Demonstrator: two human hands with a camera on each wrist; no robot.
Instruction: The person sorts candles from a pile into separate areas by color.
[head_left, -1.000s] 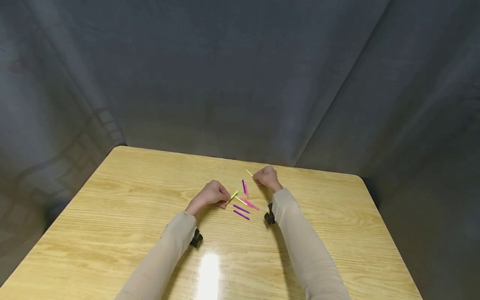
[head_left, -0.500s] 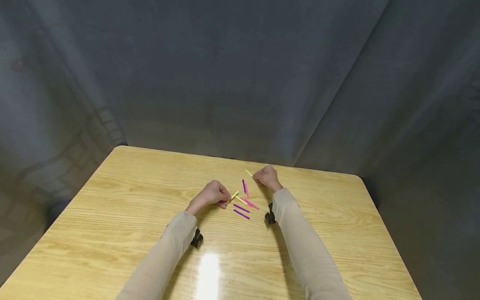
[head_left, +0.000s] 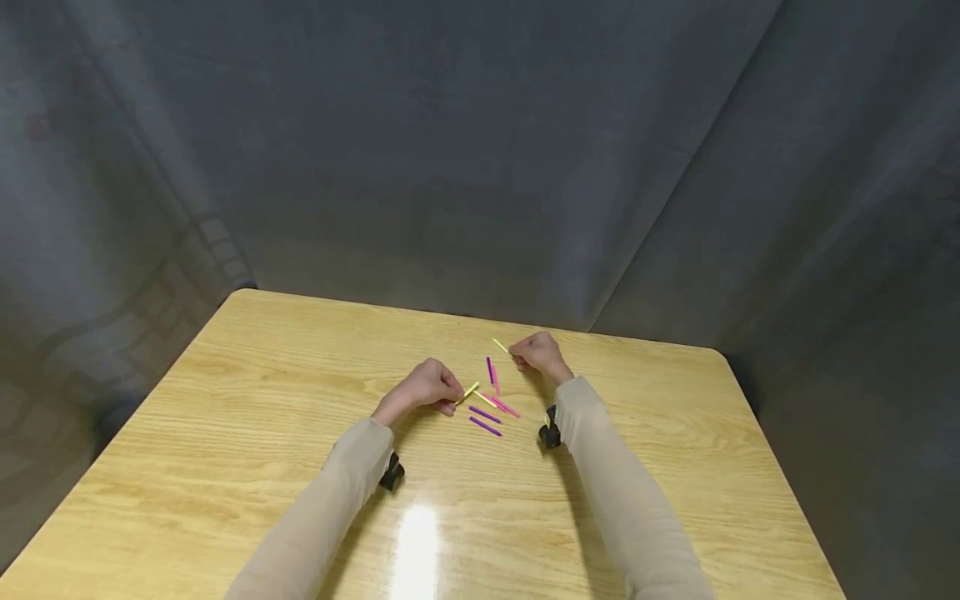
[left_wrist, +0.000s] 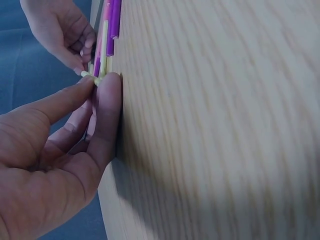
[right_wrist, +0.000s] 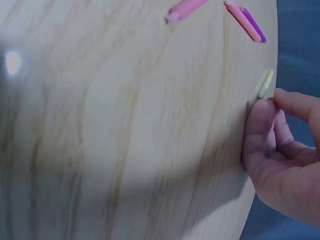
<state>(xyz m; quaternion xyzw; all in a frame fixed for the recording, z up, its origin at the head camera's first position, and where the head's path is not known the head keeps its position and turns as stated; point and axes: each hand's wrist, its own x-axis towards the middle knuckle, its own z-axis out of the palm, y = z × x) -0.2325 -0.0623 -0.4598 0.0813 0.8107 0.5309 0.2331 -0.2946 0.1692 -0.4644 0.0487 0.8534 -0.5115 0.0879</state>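
Note:
My left hand [head_left: 423,386] pinches the near end of a thin yellow stick [head_left: 471,389] between thumb and fingertip, low over the table. The far end of that stick meets another yellow stick [head_left: 486,400] lying on the wood. Farther back, my right hand [head_left: 542,356] pinches a third yellow stick [head_left: 500,345], whose free end points away to the left. In the right wrist view this yellow stick [right_wrist: 266,84] sticks out past the thumb and fingertip, close over the tabletop. The left wrist view has the left hand's stick [left_wrist: 90,76] mostly end-on.
Between the hands lie two parallel purple sticks [head_left: 486,427] and a few pink sticks [head_left: 507,407]. Behind them, a purple stick [head_left: 491,370] lies alongside a pink stick [head_left: 496,381]. The wooden table [head_left: 300,350] ends at a dark grey curtain [head_left: 420,167].
The right wrist and forearm have shifted slightly to the right, with the yellow stick still in the fingers. The left hand has hardly moved, and the sticks on the table lie as before.

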